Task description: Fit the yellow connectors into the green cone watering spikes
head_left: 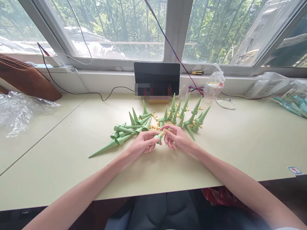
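My left hand (143, 142) is closed around a small green plastic watering spike (158, 137), whose body is partly hidden by my fingers. A yellow valve (163, 133) sticks out of the spike's near end. From the other side, the thumb and forefinger of my right hand (177, 136) pinch at this valve, the other fingers loosely curled. Just beyond my hands lies a small heap of loose yellow valves (154, 127). To the left several green spikes (127, 129) lie piled, a few standing upright. Several spikes with yellow valves (192, 116) stand at the right.
A dark tablet (157, 78) leans at the back on a brown stand. Clear plastic wrap (26, 108) and a brown bag (26, 76) lie at the left. Toward the right are a plastic bag (214, 84), a coiled white cable (225, 104) and teal packets (294, 105).
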`<control>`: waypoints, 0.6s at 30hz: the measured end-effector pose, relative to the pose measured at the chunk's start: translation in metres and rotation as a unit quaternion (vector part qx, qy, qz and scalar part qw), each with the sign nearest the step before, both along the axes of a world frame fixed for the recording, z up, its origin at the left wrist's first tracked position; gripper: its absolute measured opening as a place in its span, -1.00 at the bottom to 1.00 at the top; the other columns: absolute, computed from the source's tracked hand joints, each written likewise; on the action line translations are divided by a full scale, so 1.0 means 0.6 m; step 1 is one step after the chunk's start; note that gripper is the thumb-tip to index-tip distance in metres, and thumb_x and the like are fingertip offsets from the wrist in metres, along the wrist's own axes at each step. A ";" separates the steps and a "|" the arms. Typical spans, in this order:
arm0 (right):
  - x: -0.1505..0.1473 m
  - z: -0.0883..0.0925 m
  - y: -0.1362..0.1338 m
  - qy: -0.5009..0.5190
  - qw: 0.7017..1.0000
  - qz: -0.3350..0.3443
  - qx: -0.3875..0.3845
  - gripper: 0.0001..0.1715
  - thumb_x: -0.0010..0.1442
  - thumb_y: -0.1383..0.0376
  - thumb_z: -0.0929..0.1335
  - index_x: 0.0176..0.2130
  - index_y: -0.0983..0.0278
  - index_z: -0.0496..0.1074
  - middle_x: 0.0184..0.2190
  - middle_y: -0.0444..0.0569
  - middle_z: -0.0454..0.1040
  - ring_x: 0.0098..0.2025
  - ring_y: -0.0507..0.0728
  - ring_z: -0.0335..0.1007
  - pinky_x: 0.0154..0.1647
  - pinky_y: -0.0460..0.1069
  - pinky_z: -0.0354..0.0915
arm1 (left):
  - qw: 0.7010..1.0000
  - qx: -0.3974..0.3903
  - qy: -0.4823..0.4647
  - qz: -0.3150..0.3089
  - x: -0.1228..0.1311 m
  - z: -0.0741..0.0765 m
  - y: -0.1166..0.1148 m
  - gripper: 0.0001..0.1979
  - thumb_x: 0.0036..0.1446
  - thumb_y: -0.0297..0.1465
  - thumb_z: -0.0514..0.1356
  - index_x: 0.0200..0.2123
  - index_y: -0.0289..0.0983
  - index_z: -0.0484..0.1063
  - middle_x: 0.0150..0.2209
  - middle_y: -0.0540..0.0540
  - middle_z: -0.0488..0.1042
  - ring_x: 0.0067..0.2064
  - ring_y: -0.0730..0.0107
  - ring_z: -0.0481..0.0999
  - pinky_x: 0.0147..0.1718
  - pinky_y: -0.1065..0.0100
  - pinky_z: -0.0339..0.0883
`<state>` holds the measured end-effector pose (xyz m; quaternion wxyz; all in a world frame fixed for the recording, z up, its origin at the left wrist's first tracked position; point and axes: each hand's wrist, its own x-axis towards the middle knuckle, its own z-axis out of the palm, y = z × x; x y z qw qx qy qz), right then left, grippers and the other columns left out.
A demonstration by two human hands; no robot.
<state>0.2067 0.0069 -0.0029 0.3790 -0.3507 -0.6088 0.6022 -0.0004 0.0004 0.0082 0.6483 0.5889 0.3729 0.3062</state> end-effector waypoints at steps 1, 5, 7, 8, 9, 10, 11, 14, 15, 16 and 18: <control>0.000 -0.002 0.001 -0.003 1.000 0.006 -0.001 -0.52 0.27 -0.08 0.31 -0.09 0.26 0.34 -0.58 -0.18 0.46 -0.69 -0.02 0.31 -0.75 -0.16 0.12 | 1.000 -0.004 -0.003 -0.002 0.000 0.001 0.000 -0.50 0.11 -0.12 0.28 0.03 -0.30 0.47 -0.33 -0.15 0.49 -0.54 0.56 0.24 -0.63 0.48 0.00; -0.002 -0.004 0.002 -0.004 1.000 0.013 0.008 -0.52 0.27 -0.11 0.28 -0.22 0.25 0.33 -0.57 -0.18 0.46 -0.67 -0.01 0.35 -0.74 -0.15 0.15 | 0.999 -0.024 -0.021 -0.014 0.002 0.000 0.000 -0.51 0.11 -0.11 0.28 -0.01 -0.32 0.48 -0.36 -0.13 0.48 -0.55 0.57 0.24 -0.64 0.49 0.00; -0.002 -0.002 0.000 -0.002 1.000 0.006 0.014 -0.52 0.27 -0.12 0.28 -0.27 0.25 0.31 -0.58 -0.18 0.44 -0.66 -0.01 0.35 -0.73 -0.15 0.16 | 0.999 -0.034 -0.037 -0.020 0.003 -0.001 0.001 -0.54 0.11 -0.12 0.28 -0.04 -0.33 0.48 -0.37 -0.12 0.48 -0.57 0.58 0.23 -0.65 0.49 0.01; -0.002 -0.001 -0.001 0.001 1.000 0.003 0.016 -0.52 0.27 -0.11 0.28 -0.28 0.25 0.30 -0.58 -0.18 0.44 -0.66 -0.01 0.35 -0.72 -0.15 0.16 | 0.998 -0.037 -0.047 -0.023 0.003 -0.002 0.001 -0.57 0.12 -0.14 0.28 -0.06 -0.34 0.48 -0.37 -0.12 0.47 -0.57 0.59 0.23 -0.65 0.49 0.02; -0.002 0.000 -0.001 0.003 1.000 0.000 0.017 -0.52 0.27 -0.11 0.28 -0.29 0.25 0.29 -0.58 -0.19 0.43 -0.66 -0.01 0.34 -0.72 -0.14 0.16 | 0.997 -0.039 -0.058 -0.026 0.003 -0.003 0.001 -0.60 0.13 -0.15 0.28 -0.10 -0.34 0.49 -0.36 -0.12 0.47 -0.57 0.59 0.23 -0.66 0.49 0.03; -0.002 0.001 -0.002 0.006 1.000 -0.003 0.017 -0.52 0.27 -0.11 0.28 -0.30 0.25 0.29 -0.59 -0.19 0.43 -0.66 -0.01 0.33 -0.71 -0.14 0.16 | 0.997 -0.040 -0.067 -0.028 0.004 -0.003 0.001 -0.64 0.14 -0.17 0.27 -0.14 -0.35 0.49 -0.36 -0.11 0.46 -0.57 0.60 0.23 -0.66 0.49 0.05; -0.002 0.001 -0.003 0.008 1.000 -0.007 0.017 -0.52 0.27 -0.11 0.29 -0.30 0.25 0.28 -0.59 -0.19 0.42 -0.66 -0.01 0.33 -0.71 -0.14 0.16 | 0.996 -0.040 -0.072 -0.029 0.004 -0.003 0.001 -0.66 0.15 -0.18 0.27 -0.19 -0.35 0.49 -0.35 -0.11 0.46 -0.57 0.61 0.24 -0.66 0.49 0.06; -0.003 0.001 -0.003 0.009 0.999 -0.025 0.017 -0.52 0.23 -0.11 0.33 -0.30 0.25 0.29 -0.59 -0.20 0.41 -0.67 -0.03 0.29 -0.71 -0.14 0.14 | 0.996 -0.041 -0.074 -0.028 0.006 -0.002 0.001 -0.68 0.18 -0.17 0.24 -0.27 -0.35 0.47 -0.33 -0.10 0.44 -0.57 0.62 0.26 -0.66 0.50 0.12; -0.003 0.000 -0.003 0.009 0.999 -0.031 0.018 -0.53 0.22 -0.10 0.35 -0.30 0.25 0.30 -0.60 -0.21 0.40 -0.67 -0.03 0.28 -0.72 -0.14 0.13 | 0.996 -0.042 -0.071 -0.026 0.007 -0.001 0.001 -0.67 0.19 -0.15 0.23 -0.27 -0.35 0.46 -0.33 -0.10 0.44 -0.56 0.62 0.27 -0.66 0.51 0.14; -0.004 -0.001 -0.002 0.008 0.999 -0.036 0.019 -0.53 0.20 -0.09 0.36 -0.30 0.25 0.30 -0.60 -0.22 0.39 -0.67 -0.03 0.28 -0.71 -0.14 0.13 | 0.996 -0.042 -0.070 -0.023 0.008 -0.001 0.001 -0.66 0.20 -0.14 0.22 -0.27 -0.35 0.45 -0.33 -0.09 0.43 -0.55 0.61 0.28 -0.66 0.51 0.16; -0.004 -0.005 -0.002 0.004 0.999 -0.043 0.022 -0.55 0.20 -0.07 0.38 -0.28 0.25 0.31 -0.61 -0.22 0.38 -0.67 -0.03 0.26 -0.71 -0.14 0.13 | 0.997 -0.042 -0.068 -0.013 0.010 -0.002 0.001 -0.65 0.22 -0.12 0.20 -0.27 -0.34 0.44 -0.34 -0.08 0.41 -0.53 0.58 0.30 -0.67 0.52 0.19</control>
